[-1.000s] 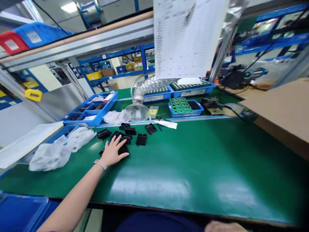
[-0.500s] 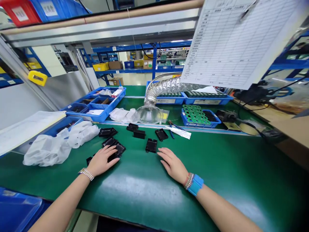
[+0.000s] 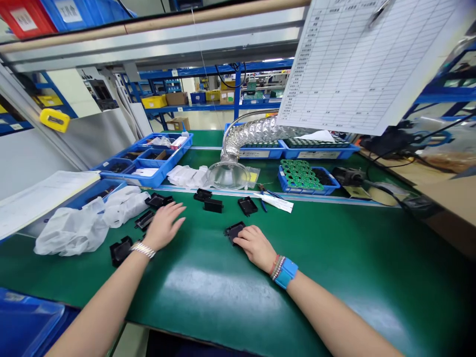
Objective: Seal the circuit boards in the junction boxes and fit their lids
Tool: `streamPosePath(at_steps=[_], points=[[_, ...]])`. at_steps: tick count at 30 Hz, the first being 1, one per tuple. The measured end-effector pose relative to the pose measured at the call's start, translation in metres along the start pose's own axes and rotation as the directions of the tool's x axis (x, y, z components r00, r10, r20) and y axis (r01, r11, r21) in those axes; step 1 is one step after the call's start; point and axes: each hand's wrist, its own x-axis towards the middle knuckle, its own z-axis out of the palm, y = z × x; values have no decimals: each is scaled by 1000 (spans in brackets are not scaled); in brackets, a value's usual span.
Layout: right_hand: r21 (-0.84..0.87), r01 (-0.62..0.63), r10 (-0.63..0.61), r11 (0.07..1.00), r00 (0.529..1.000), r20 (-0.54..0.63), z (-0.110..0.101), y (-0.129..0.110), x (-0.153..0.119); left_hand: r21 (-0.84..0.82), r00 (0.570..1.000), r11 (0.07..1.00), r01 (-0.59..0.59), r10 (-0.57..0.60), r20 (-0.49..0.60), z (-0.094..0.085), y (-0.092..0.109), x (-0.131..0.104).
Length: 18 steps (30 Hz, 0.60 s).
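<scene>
My right hand (image 3: pixel 257 246) has its fingers pinched on the near right corner of a black plastic case (image 3: pixel 232 230), which lies on the green mat. My left hand (image 3: pixel 164 227) is open with fingers stretched out, close beside several similar black cases. A black case (image 3: pixel 121 251) lies left of my left wrist. More sit beyond that hand: one black case (image 3: pixel 145 219) partly behind the fingers and another black case (image 3: pixel 157 200) near the white bags. Farther back are a black case (image 3: pixel 203 194), an upright black case (image 3: pixel 213 206) and a black case (image 3: pixel 247 206).
A fume hood nozzle (image 3: pixel 228 176) stands behind the cases. Cutters (image 3: pixel 263 198) lie by a white strip (image 3: pixel 277 202). Green circuit boards (image 3: pixel 301 174) fill a blue bin. White bags (image 3: pixel 74 230) and a divided blue tray (image 3: pixel 163 171) are at left. A paper form (image 3: pixel 345 64) hangs at upper right.
My right hand has moved left onto the black case, which has turned slightly. The cases near my left hand have shifted left and spread apart, and that hand has lifted off them.
</scene>
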Motion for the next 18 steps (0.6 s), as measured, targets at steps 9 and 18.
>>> streamPosePath(at_steps=[9,18], points=[[-3,88,-88,996,996,14,-19,-65,-37,-174,993,985,-18,37,109,43,75,91],[52,-10,6,999,998,70,-24,-99,-62,-544,897,804,-240,398,193,27,148,-14]])
